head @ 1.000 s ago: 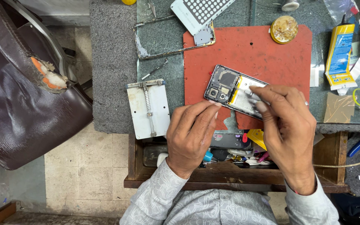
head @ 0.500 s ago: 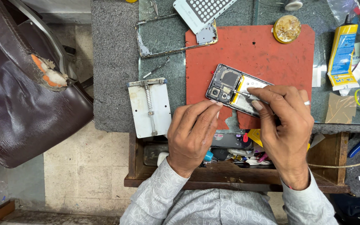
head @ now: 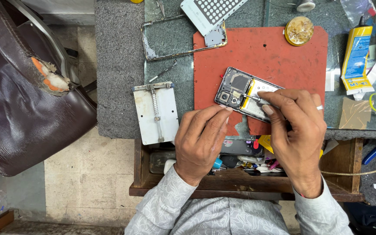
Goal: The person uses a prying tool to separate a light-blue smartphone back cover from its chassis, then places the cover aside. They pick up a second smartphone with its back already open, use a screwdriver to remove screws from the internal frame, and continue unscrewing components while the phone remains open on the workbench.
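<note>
Steadying opened phone (head: 240, 92) with curled left hand (head: 201, 139), right hand (head: 297, 130) pinching screwdriver (head: 254, 98)

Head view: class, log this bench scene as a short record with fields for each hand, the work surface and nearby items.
Left hand: fingers steady the opened black smartphone
Right hand: pinches a thin metal tool, tip on the phone
Surface: red rubber mat
Nearby: round yellow tin; white metal holder plate
</note>
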Motion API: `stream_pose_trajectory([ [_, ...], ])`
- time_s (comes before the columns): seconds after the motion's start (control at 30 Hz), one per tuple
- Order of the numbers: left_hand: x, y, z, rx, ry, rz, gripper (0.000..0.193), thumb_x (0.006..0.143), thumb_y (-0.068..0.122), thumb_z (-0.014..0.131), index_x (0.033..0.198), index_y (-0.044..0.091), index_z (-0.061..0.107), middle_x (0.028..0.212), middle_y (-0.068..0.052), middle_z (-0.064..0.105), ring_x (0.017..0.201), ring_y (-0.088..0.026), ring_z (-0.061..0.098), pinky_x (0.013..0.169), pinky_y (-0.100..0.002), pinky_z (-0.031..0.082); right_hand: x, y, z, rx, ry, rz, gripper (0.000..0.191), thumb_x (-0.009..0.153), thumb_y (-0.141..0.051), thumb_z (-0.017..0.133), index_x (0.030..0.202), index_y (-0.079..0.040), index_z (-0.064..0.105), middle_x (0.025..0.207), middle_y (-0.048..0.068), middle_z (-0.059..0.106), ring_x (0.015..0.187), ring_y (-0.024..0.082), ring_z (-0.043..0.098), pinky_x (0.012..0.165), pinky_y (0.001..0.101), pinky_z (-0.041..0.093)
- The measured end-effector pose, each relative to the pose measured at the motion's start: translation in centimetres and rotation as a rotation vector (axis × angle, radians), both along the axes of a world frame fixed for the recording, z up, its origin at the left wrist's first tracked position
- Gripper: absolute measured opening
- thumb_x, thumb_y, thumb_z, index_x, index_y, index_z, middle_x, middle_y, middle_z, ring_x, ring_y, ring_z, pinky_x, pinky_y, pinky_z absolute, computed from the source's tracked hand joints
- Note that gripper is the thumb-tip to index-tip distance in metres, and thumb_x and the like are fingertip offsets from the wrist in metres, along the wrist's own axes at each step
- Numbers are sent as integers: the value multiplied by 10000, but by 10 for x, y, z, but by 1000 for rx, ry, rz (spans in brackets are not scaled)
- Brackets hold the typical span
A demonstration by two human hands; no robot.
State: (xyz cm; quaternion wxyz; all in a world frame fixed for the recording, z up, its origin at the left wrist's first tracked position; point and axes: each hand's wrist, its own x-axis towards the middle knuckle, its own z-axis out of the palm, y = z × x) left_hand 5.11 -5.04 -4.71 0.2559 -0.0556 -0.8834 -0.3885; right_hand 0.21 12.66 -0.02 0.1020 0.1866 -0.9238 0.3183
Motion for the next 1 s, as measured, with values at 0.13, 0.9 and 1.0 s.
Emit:
stream_pose_trajectory([
  [0.13, 0, 0, 0, 1, -5, -5, 320, 923, -1, 786, 1229, 54, 706, 1178, -46, 682, 1017, -227, 651, 857, -342, 569, -1, -1, 0, 20, 13, 10, 240, 980, 40, 729, 1188, -77, 752, 1073, 70, 673, 907, 222, 562, 829, 338, 398],
  [0.9, 0, -1, 4, 8, 4, -7, 290, 940, 9, 788, 1218, 32, 706, 1163, -63, 673, 1012, -230, 653, 850, -340, 571, 4, 4, 13, -26, 51, 7, 228, 935, 47, 763, 1131, -67, 745, 1061, 62, 687, 903, 216, 586, 816, 339, 437],
  [1.0, 0, -1, 5, 8, 4, -2, 285, 938, 12, 792, 1209, 35, 705, 1161, -60, 674, 1013, -228, 658, 848, -339, 571, 5, 6, 22, 48, 75, 40, 301, 891, 95, 725, 1129, -85, 761, 1066, 63, 677, 921, 229, 591, 808, 343, 454],
])
